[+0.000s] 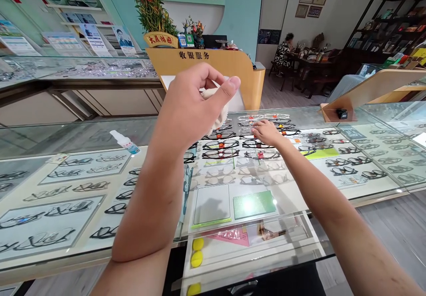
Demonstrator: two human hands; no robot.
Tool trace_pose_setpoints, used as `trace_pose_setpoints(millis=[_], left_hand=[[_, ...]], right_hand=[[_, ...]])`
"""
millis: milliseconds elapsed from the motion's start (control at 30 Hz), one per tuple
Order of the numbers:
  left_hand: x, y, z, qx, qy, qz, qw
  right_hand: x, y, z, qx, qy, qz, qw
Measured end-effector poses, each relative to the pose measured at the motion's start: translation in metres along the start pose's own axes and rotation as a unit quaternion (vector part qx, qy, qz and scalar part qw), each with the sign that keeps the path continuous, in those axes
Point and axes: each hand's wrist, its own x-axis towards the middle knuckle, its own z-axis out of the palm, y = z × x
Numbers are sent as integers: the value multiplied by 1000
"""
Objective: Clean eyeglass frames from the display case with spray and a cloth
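The left hand [196,105] pinched a cream cleaning cloth [218,103] between its fingers, raised above the glass bench [100,132]; the right hand [266,132], fingers loosely spread, touched the displayed eyeglasses [256,144].

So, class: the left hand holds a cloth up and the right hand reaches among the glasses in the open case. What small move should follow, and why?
Probably close the right hand on the frame under its fingers and lift it toward the cloth, which the left hand holds bunched above the case.
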Motion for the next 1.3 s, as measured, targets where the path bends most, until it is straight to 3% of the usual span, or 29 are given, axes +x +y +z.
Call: trace_pose_setpoints(millis=[200,300,433,533,667,733,800,933,1033,1100,1200,1300], left_hand=[[2,-2,1,16,-19,-19,1000],[4,-4,2,43,-21,-18,999],[9,-12,4,43,-48,-57,996],[18,-29,8,21,-53,-117,992],[35,-64,22,-46,-89,-197,975],[41,-79,32,-140,-136,-256,947],[43,-88,43,-237,-216,-305,897],[36,-87,57,-377,-358,-312,796],[31,-82,62,-420,-393,-316,755],[30,-81,65,-412,-373,-296,777],[29,-82,68,-366,-319,-233,842],[30,-87,74,-295,-259,-180,902]], right_hand=[[-6,7,-7,42,79,-7,996],[-11,5,-14,60,161,-29,985],[-19,-11,-28,96,292,-75,949],[-29,-33,-39,111,363,-114,918],[-44,-61,-46,105,408,-165,892],[-51,-71,-46,92,423,-188,881],[-55,-78,-44,80,433,-207,873],[-58,-82,-39,76,435,-212,872],[-58,-80,-36,83,434,-202,874],[-58,-80,-36,86,445,-188,871],[-57,-80,-40,114,475,-155,859],[-54,-81,-45,208,489,-118,839]])
